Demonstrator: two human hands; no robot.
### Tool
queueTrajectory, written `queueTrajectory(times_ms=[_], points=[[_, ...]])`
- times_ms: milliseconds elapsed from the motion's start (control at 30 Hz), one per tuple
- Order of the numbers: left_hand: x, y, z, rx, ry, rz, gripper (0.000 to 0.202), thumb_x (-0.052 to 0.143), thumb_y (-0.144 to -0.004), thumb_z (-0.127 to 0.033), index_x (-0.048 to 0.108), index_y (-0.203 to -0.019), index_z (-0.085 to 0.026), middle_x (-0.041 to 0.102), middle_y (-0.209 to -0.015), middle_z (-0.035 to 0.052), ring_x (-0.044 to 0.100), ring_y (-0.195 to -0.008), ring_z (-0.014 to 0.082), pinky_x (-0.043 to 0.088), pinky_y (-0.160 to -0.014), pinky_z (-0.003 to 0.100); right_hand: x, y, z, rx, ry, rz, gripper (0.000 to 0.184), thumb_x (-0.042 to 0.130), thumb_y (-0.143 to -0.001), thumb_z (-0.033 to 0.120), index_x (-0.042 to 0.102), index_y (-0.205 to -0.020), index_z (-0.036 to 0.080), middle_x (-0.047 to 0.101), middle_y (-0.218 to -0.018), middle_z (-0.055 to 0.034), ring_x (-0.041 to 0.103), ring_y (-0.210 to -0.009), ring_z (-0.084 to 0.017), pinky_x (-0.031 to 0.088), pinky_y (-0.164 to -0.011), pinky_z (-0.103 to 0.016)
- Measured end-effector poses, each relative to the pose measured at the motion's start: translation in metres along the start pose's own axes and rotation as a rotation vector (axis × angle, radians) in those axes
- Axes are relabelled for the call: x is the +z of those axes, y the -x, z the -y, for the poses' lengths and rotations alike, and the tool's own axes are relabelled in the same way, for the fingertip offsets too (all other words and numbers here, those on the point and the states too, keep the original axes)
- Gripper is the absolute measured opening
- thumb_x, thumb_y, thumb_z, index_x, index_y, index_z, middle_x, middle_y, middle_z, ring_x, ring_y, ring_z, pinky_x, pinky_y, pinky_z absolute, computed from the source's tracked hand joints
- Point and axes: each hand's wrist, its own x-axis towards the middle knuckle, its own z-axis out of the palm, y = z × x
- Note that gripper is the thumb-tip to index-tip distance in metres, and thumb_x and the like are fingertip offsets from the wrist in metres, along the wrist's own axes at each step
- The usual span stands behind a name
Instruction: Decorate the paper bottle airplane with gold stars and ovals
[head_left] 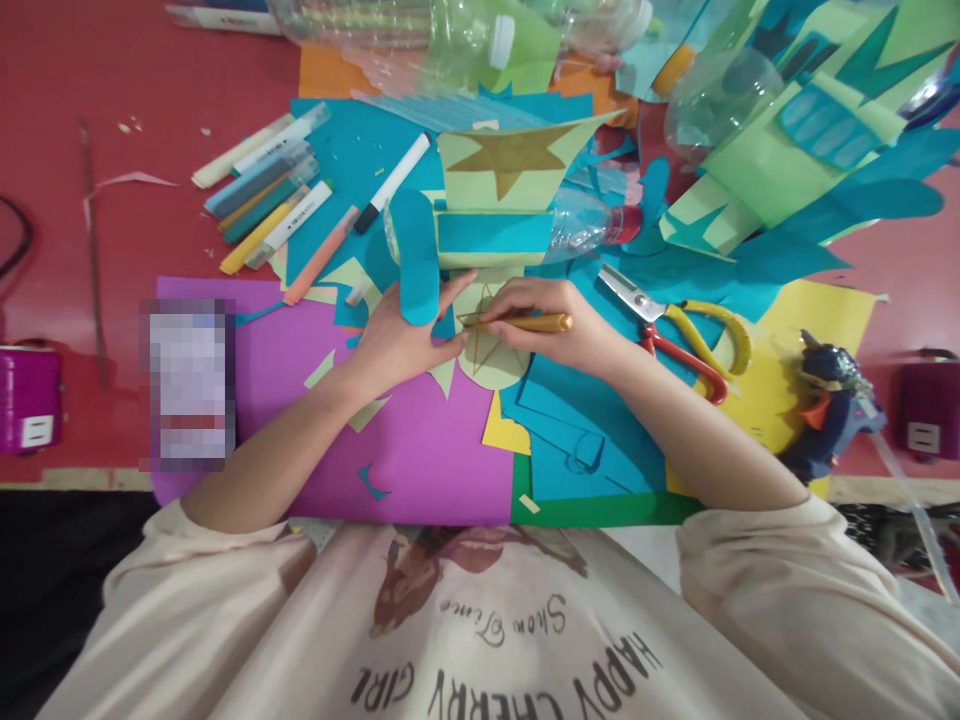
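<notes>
Cream shirt cloth printed with dark lettering lies nearest, just below a large purple paper sheet. The right hand grips a slim gold-brown pen, its tip at a rounded pale-green paper piece bearing a star outline. The left hand, fingers spread, rests at that piece's left edge, partly beneath a blue round-ended paper strip. Just beyond, a clear plastic bottle with a red cap lies sideways.

Even, soft light; glints on bottle; phone pixelated; edges stretched.
</notes>
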Motion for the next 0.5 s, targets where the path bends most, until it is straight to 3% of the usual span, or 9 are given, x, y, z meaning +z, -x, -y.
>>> queueTrajectory(times_ms=[500], points=[[0.0025,0.0012,0.0016,-0.006,0.044,-0.026,0.058,0.055,-0.088,-0.029,0.045,-0.144,-0.023,0.064,-0.108,0.0062,0.060,-0.096,0.0211,0.046,-0.095,0.035,-0.0068,-0.0007,0.0044,0.016,-0.025,0.039,0.016,0.060,-0.082,0.023,0.061,-0.067,0.018,0.066,-0.076,-0.0029,0.059,-0.075,-0.013,0.047,-0.071,-0.027]])
